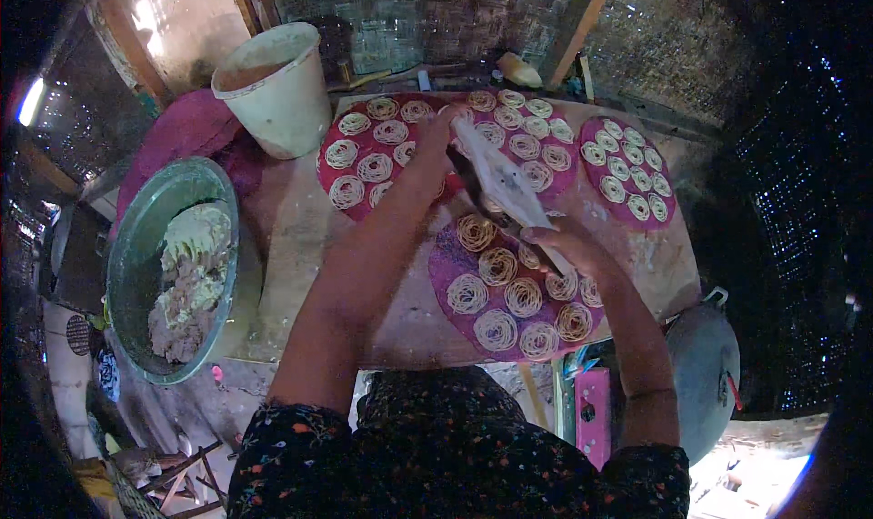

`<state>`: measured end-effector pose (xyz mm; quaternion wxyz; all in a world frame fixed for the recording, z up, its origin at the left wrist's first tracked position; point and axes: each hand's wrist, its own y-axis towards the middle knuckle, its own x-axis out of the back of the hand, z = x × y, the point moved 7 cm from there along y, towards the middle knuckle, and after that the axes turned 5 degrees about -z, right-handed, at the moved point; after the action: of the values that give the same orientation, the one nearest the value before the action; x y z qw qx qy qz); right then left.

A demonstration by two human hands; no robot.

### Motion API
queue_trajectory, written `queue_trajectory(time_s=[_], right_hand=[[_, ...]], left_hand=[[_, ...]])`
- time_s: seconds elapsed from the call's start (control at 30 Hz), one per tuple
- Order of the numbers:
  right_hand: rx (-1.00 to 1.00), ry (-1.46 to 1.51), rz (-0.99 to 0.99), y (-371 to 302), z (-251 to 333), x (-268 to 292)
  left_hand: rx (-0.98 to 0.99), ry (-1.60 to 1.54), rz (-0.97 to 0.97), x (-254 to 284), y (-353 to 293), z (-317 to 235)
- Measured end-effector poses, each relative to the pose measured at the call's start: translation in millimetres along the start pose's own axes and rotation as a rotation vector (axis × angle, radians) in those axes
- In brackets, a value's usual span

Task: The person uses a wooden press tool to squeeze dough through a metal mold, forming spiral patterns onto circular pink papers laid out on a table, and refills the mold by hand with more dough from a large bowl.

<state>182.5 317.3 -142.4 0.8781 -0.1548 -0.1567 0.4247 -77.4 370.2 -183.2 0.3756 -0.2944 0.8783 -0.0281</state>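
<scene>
A long pale hand press [505, 187] with a dark underside is held slantwise over the table, and both hands grip it. My left hand [443, 126] is closed round its far end. My right hand [575, 246] wraps the near end, fingers curled underneath. Below the press lies a round purple mat [444, 262] bearing several coils of thin pale strands [496, 266]. The press and my right hand cover part of this mat. More coils sit on the far left red mat [364, 213], another behind the press, and the right-hand mat [627, 215].
The wooden table [396, 305] carries the mats. At the left stands a green basin [116, 282] holding a lump of pale dough [195, 251]. A whitish bucket [296, 110] is at the back left. A large grey pot [702, 382] stands off the table's near right corner.
</scene>
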Motion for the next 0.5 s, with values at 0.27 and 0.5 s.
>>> queue_trajectory(time_s=[0.27, 0.5], right_hand=[[-0.009, 0.069, 0.055, 6.7, -8.0, -17.1], [-0.097, 0.194, 0.184, -27.9, 2.1, -27.9]], left_hand=[[-0.075, 0.185, 0.064, -5.3, -32.8, -46.3], [-0.280, 0.347, 0.094, -18.4, -63.7, -57.2]])
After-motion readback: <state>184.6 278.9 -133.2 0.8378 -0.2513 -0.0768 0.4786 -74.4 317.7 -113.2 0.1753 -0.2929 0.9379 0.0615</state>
